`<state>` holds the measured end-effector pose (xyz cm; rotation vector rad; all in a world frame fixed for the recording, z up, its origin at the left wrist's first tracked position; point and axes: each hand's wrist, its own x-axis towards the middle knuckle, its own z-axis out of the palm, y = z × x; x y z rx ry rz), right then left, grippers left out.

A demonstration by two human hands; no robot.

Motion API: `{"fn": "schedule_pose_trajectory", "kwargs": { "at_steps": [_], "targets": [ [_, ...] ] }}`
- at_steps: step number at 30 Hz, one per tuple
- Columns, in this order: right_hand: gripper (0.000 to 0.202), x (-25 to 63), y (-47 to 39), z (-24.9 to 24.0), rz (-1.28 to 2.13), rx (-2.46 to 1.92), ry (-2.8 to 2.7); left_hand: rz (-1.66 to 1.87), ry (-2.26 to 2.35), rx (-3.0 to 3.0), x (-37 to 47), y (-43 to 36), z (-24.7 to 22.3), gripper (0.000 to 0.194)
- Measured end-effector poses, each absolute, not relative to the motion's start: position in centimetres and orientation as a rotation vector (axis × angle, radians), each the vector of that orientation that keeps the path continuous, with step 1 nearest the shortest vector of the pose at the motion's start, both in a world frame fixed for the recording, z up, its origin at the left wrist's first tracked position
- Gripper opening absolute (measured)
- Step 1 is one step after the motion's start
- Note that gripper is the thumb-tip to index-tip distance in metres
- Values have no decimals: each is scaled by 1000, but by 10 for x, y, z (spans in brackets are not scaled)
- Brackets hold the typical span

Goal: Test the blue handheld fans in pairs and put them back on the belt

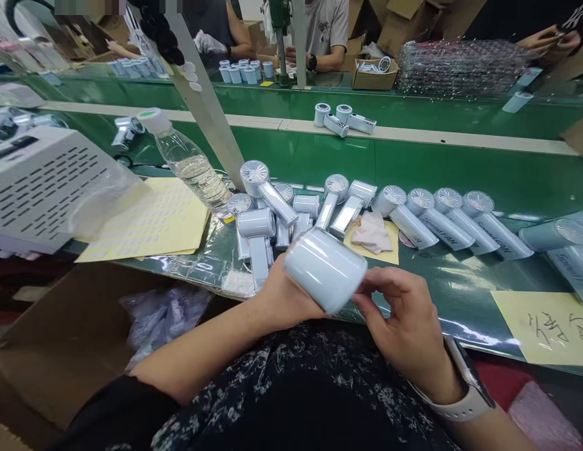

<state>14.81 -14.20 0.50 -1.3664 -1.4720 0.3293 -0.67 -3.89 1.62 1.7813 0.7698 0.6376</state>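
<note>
My left hand [284, 291] is closed around a pale blue handheld fan [326, 269], whose wide round head lies tilted above the table's front edge. At the right end of that head is my right hand [399, 313]. Its thumb and forefinger pinch at the rim, and what lies between the fingertips is hidden. Just beyond the left hand lies a loose pile of similar fans [256, 222]. To the right, several more fans [446, 228] lettered "Speed FAN" lie side by side in a slanted row.
A clear plastic bottle [195, 166] leans by a slanted metal post [209, 106]. Yellow sheets of round stickers [150, 219] lie beside a white vented box [51, 181]. A pale cloth [373, 232] and a handwritten yellow paper [545, 326] are on the table [465, 300]. Co-workers sit opposite.
</note>
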Motion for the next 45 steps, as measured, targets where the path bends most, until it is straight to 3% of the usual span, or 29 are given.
{"fn": "schedule_pose_trajectory", "kwargs": {
  "at_steps": [3,12,37,45],
  "targets": [
    [26,148,-144,11,358,-1471,-1432,589,810,1813,-7,-36,19,58],
    [42,150,-142,26,610,-1602,-1424,339,785,2070,-7,-34,38,46],
    [31,148,-135,24,786,-1608,-1378,377,734,1767,-14,-28,16,57],
    [39,146,-143,9,571,-1218,-1357,438,541,1420,-8,-32,23,28]
  ]
}}
